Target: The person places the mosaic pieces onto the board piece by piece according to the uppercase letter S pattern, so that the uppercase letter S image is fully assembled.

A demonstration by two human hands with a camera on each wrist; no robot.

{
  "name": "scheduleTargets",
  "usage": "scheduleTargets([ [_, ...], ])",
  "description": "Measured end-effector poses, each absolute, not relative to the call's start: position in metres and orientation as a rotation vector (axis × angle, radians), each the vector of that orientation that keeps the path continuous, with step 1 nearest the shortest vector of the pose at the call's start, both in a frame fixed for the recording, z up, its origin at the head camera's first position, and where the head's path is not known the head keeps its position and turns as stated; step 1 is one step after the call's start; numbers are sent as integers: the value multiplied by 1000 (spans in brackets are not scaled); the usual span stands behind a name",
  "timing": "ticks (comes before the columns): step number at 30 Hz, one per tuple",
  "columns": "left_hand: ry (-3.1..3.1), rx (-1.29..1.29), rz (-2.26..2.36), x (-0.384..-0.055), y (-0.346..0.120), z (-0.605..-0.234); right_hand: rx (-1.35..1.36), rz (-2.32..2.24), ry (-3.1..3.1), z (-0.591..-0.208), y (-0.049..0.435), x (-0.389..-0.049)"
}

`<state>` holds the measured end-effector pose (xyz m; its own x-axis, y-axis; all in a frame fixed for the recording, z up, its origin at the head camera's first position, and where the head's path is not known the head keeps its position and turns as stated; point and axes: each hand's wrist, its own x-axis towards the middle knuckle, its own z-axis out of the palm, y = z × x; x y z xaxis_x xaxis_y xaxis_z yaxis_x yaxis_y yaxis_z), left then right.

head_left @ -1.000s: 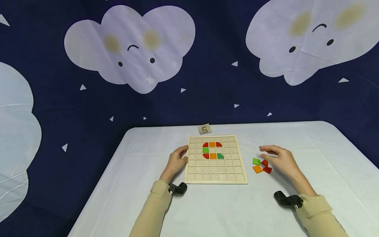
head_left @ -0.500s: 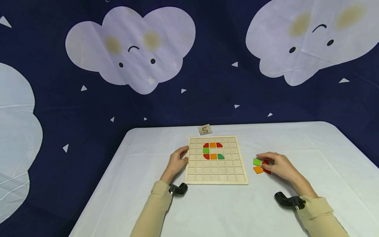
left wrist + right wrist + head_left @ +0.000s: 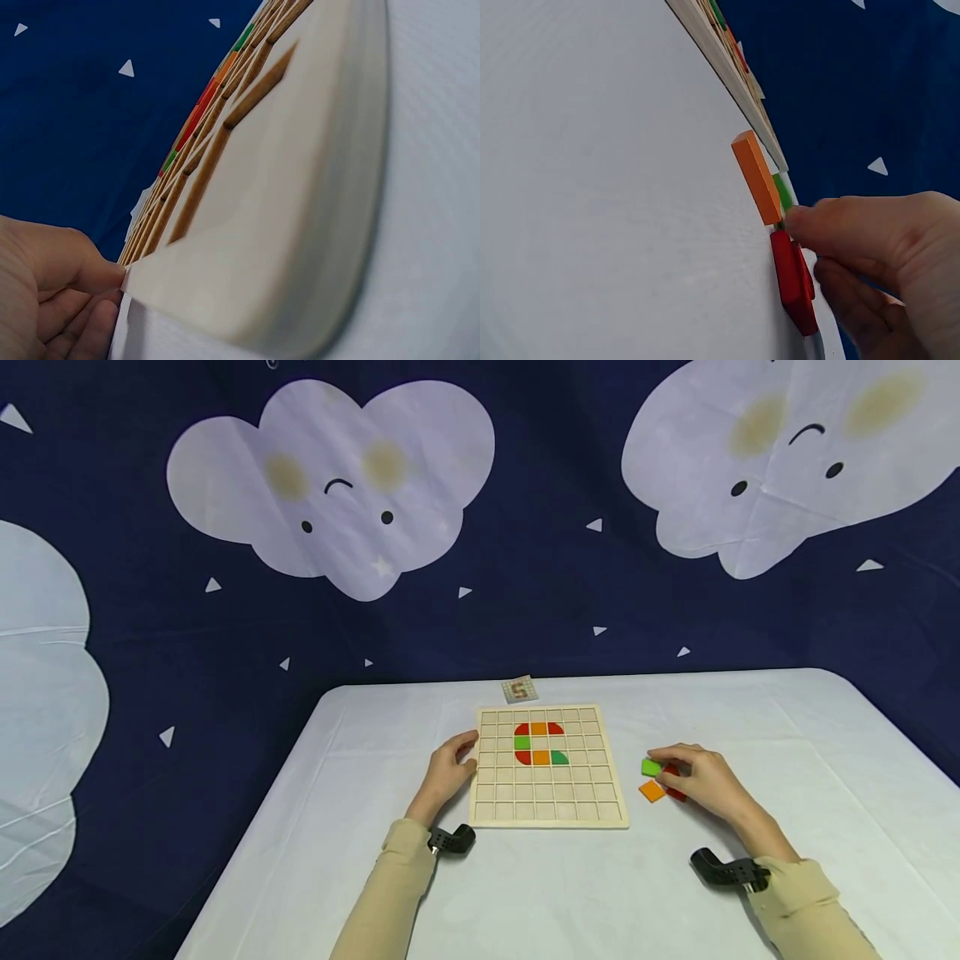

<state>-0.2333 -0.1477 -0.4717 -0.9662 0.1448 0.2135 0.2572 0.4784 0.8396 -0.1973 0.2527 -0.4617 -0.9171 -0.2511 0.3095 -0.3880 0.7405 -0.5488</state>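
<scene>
My left hand (image 3: 448, 770) holds the left edge of a square wooden grid board (image 3: 585, 814), thumb and fingers at the rim. In the left wrist view the thumb (image 3: 101, 274) presses the board's edge, the other fingers curled beside it. Set in the grid are red rounded pieces (image 3: 522, 758), orange squares (image 3: 538, 728), a light green square (image 3: 522, 742) and a dark green rounded piece (image 3: 559, 758). Right of the board, my right hand (image 3: 708, 783) pinches a loose light green square tile (image 3: 650, 767), slightly tilted. An orange tile (image 3: 652, 791) and red pieces (image 3: 793, 285) lie close by, the red ones partly hidden.
A small pattern card (image 3: 520, 689) with an S-like figure lies behind the board. The table has a white cloth (image 3: 555, 893), and a dark blue curtain with clouds (image 3: 540, 635) hangs behind it. Each wrist wears a black camera mount (image 3: 723, 867).
My right hand has come down onto the loose pieces and taken hold of the green tile, which has tilted. The orange tile has shifted slightly. My left hand stays at the board's edge.
</scene>
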Motion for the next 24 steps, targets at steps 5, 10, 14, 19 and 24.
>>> scheduleTargets([
  [5, -2595, -364, -1509, -233, -148, -472, 466, 989, -2705, -453, 255, -196],
  [10, -2597, -364, -1506, -233, -149, -472, 459, 1025, -2668, -441, 252, -197],
  [14, -2590, -375, -1497, -233, -149, -472, 476, 1029, -2645, -434, 245, -201],
  [19, -2590, -376, -1495, -231, -149, -471, 546, 1050, -2620, -430, 230, -205],
  [24, -2590, -368, -1505, -231, -148, -470, 583, 1082, -2614, -429, 212, -210],
])
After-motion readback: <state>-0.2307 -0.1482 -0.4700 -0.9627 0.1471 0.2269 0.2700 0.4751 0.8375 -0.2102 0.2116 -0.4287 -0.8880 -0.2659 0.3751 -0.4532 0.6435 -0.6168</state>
